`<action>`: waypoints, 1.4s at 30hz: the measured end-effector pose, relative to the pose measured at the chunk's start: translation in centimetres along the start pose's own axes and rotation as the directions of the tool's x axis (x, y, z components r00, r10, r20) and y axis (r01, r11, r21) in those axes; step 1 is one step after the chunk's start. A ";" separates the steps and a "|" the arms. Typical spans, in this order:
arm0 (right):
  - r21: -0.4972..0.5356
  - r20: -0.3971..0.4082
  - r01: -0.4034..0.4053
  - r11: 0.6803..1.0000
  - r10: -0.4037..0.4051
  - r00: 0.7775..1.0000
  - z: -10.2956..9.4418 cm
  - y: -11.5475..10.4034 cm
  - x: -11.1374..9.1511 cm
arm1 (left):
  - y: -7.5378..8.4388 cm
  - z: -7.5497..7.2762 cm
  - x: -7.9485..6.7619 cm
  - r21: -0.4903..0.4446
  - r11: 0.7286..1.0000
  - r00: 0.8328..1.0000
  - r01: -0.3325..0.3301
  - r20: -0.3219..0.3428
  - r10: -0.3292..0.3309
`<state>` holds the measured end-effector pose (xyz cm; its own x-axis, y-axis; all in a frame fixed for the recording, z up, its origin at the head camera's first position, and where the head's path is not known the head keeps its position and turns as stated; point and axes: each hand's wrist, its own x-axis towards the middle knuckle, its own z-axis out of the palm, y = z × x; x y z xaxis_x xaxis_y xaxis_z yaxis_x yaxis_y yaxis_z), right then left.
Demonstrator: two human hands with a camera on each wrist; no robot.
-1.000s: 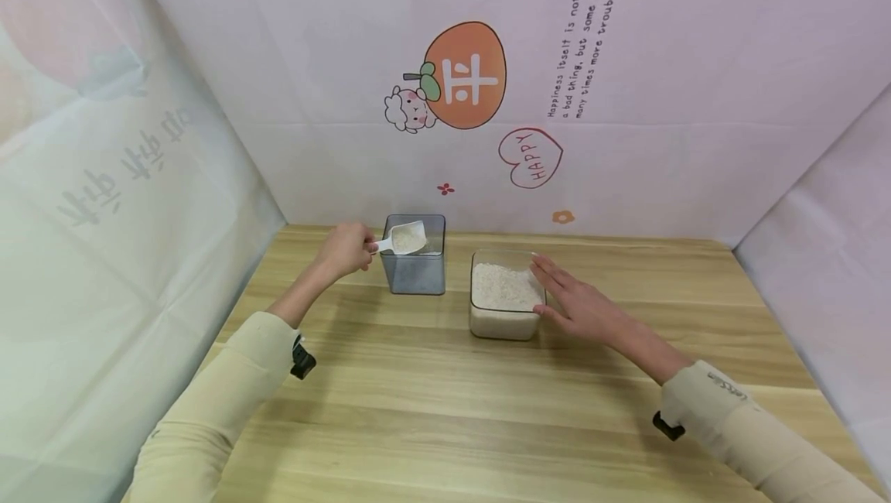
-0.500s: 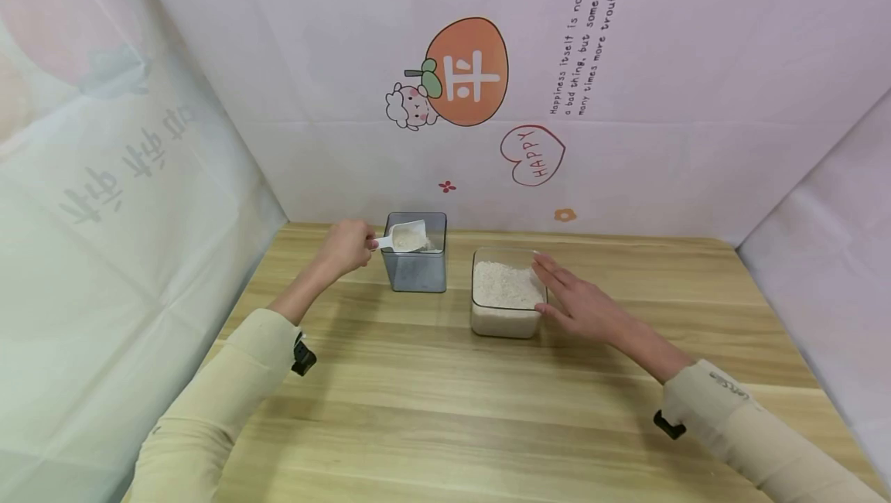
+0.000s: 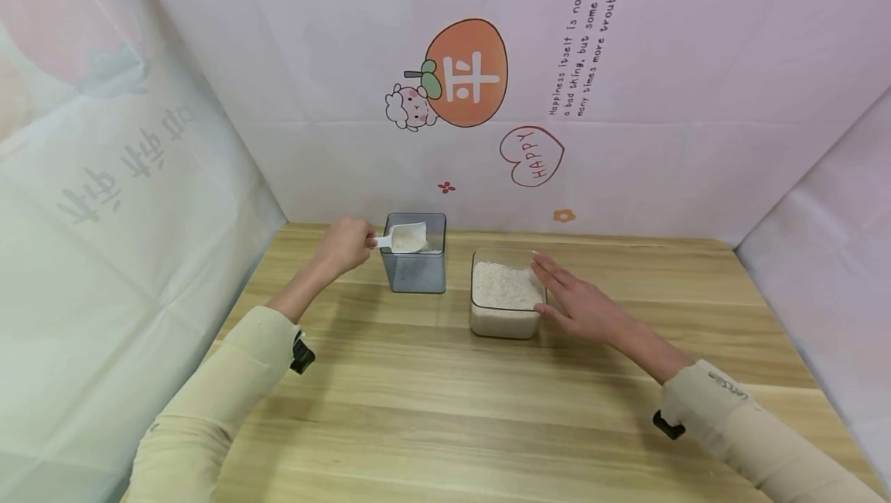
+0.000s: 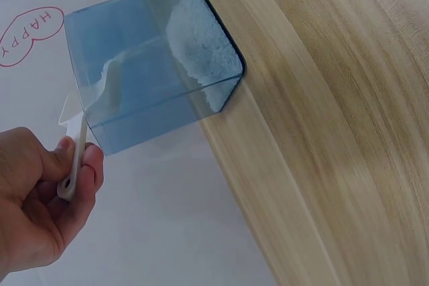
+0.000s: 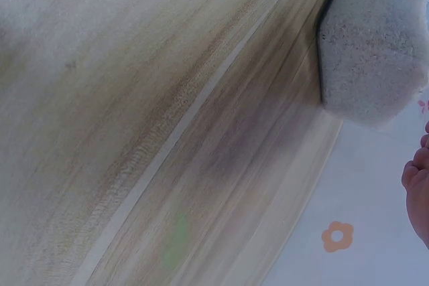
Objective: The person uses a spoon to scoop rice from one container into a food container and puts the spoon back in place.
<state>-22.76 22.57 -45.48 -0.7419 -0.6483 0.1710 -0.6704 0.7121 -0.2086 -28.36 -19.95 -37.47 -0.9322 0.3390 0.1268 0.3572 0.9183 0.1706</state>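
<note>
My left hand point(image 3: 346, 246) pinches the handle of a white scoop point(image 3: 418, 230) between thumb and fingers. White rice point(image 3: 409, 240) lies in the scoop, whose bowl is at the mouth of a bluish see-through container point(image 3: 419, 275). In the left wrist view, a layer of rice point(image 4: 198, 35) shows at the bottom of this container. To its right stands a clear square container point(image 3: 503, 325), mostly filled with rice. My right hand point(image 3: 581, 306) rests against that container's right rim with fingers extended; only a small part of this hand shows in the right wrist view.
Both containers stand upright on a wood-grain table point(image 3: 445, 410), a small gap between them. Close behind is a pale printed cloth wall point(image 3: 334, 147), and more cloth encloses the left and right sides.
My left hand has risen slightly and the scoop's tilt has altered a little over the bluish container. The right hand and both containers stay in place.
</note>
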 end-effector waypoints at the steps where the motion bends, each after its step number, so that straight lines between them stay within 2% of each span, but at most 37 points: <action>1: 0.000 -0.002 0.000 1.000 0.000 1.000 0.0 0.0 0.0 | 0.0 0.0 0.0 0.013 1.000 1.000 -0.008 -0.008 0.008; 15: -0.021 -0.048 0.032 0.999 -0.033 0.998 0.3 0.1 0.0 | -0.2 0.1 0.1 0.070 0.997 0.999 -0.024 -0.030 0.026; 24: -0.015 -0.060 0.036 0.999 -0.037 0.998 0.2 0.0 0.0 | -0.2 -0.3 -0.1 0.081 0.997 1.000 0.006 -0.025 -0.004; 30: -0.024 -0.048 0.033 0.999 -0.035 0.998 0.2 0.1 -0.1 | -0.2 -0.4 -0.1 0.096 0.995 1.000 -0.003 -0.024 0.006; 37: -0.013 -0.031 0.016 1.000 -0.016 0.999 0.1 -0.1 -0.1 | -0.2 -0.7 -0.1 0.144 0.989 0.997 -0.031 -0.069 0.042; 42: -0.010 -0.007 0.001 1.000 -0.001 1.000 0.1 0.0 0.0 | -0.1 -0.9 0.0 0.157 0.987 0.995 -0.045 -0.078 0.058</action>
<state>-22.75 22.57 -45.55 -0.7410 -0.6474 0.1781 -0.6715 0.7139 -0.1988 -28.30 -20.22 -36.62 -0.9025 0.3746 0.2125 0.3852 0.9228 0.0096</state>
